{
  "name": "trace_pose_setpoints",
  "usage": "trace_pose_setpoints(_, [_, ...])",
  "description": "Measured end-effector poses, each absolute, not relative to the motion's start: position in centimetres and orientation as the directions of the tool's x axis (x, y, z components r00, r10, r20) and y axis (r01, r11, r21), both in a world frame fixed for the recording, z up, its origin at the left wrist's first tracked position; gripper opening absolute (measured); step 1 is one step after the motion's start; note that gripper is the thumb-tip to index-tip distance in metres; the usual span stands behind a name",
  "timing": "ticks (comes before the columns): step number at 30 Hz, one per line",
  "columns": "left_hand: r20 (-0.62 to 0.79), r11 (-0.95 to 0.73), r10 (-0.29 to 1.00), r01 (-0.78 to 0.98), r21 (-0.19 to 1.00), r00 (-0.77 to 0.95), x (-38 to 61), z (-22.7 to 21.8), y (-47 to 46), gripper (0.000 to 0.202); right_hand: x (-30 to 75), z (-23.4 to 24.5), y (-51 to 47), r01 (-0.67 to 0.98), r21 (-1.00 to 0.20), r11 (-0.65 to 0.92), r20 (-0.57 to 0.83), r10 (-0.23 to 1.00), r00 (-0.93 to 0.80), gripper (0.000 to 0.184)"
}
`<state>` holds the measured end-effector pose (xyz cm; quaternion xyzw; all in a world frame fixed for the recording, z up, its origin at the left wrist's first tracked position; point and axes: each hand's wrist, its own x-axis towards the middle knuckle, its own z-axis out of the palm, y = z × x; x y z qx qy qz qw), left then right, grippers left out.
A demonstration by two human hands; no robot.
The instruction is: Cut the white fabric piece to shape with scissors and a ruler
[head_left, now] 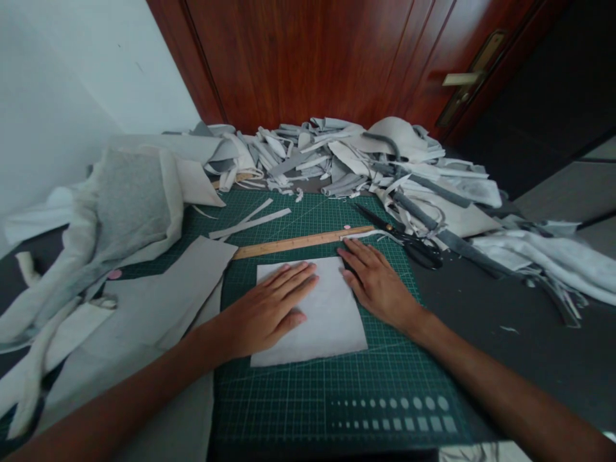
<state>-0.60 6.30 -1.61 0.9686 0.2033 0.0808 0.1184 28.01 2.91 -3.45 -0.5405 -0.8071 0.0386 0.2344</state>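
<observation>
- Left hand (269,311): flat and open on a white cloth square (332,314), no grip on anything
- Right hand (380,282): flat and open too, on the square's right edge, no grip
- Square: in the middle of a green cutting mat (385,398)
- Wooden ruler (303,242): on the mat, just past the square
- Black scissors (414,247): at the mat's far right edge
- Heap of gray and white cloth scraps (337,154): behind the mat

The cutting mat (289,410) is dark green with a grid of thin white lines (also its small printed circles and squares (404,403) are white), the fabric square (332,321) on it is plain white, the scissors (423,255) are black, and the door (308,58) is reddish brown with wood grain.
</observation>
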Motion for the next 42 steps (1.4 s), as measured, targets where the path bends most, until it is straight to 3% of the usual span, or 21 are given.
trace_pose_setpoints(3, [0.073, -0.89, 0.403, 0.372, 0.263, 0.912, -0.7, -1.1, 6.1, 0.073, 29.2, -2.7, 3.6, 0.801, -0.372, 0.469, 0.405, 0.858, -0.314, 0.046])
trace_pose_setpoints(5, [0.055, -0.887, 0.405, 0.377, 0.269, 0.913, -0.7, -1.0, 6.0, 0.08, 29.2, -2.0, 3.3, 0.729, -0.379, 0.571, 0.41, 0.809, -0.421, 0.052])
trace_pose_setpoints(8, [0.053, -0.886, 0.408, 0.381, 0.262, 0.911, -0.8, -1.2, 5.9, 0.088, 27.9, -1.3, 2.1, 0.583, -0.356, 0.73, 0.284, 0.679, -0.677, 0.063])
trace_pose_setpoints(10, [0.052, -0.892, 0.4, 0.376, 0.249, 0.915, -0.8, -1.4, 6.0, 0.094, 26.7, -1.3, 1.2, 0.543, -0.355, 0.761, 0.198, 0.629, -0.752, 0.067])
trace_pose_setpoints(14, [0.066, -0.892, 0.418, 0.395, 0.219, 0.906, -0.7, -1.8, 5.9, 0.097, 25.9, -2.3, 0.9, 0.68, -0.356, 0.641, 0.178, 0.761, -0.624, 0.065])
trace_pose_setpoints(18, [0.094, -0.859, 0.499, 0.477, 0.188, 0.861, -0.4, -2.1, 5.8, 0.076, 27.6, -3.3, 2.5, 0.788, -0.316, 0.528, 0.275, 0.846, -0.457, 0.052])
trace_pose_setpoints(21, [0.109, -0.829, 0.551, 0.527, 0.189, 0.827, -0.2, -2.3, 6.0, 0.063, 29.0, -3.1, 3.5, 0.776, -0.346, 0.527, 0.343, 0.841, -0.418, 0.046])
trace_pose_setpoints(24, [0.119, -0.815, 0.568, 0.537, 0.217, 0.814, -0.2, -2.4, 6.3, 0.062, 29.4, -2.1, 3.4, 0.675, -0.388, 0.628, 0.376, 0.776, -0.506, 0.047])
trace_pose_setpoints(29, [0.118, -0.813, 0.567, 0.53, 0.24, 0.815, -0.2, -2.4, 6.3, 0.061, 28.6, -1.5, 2.6, 0.566, -0.387, 0.728, 0.257, 0.675, -0.692, 0.052])
trace_pose_setpoints(35, [0.118, -0.8, 0.58, 0.537, 0.267, 0.806, -0.2, -2.2, 6.4, 0.061, 29.2, -3.2, 3.7, 0.772, -0.342, 0.536, 0.345, 0.836, -0.427, 0.039])
trace_pose_setpoints(42, [0.111, -0.786, 0.594, 0.545, 0.292, 0.797, -0.3, -2.2, 6.7, 0.061, 30.1, -3.7, 4.2, 0.769, -0.349, 0.535, 0.38, 0.831, -0.406, 0.036])
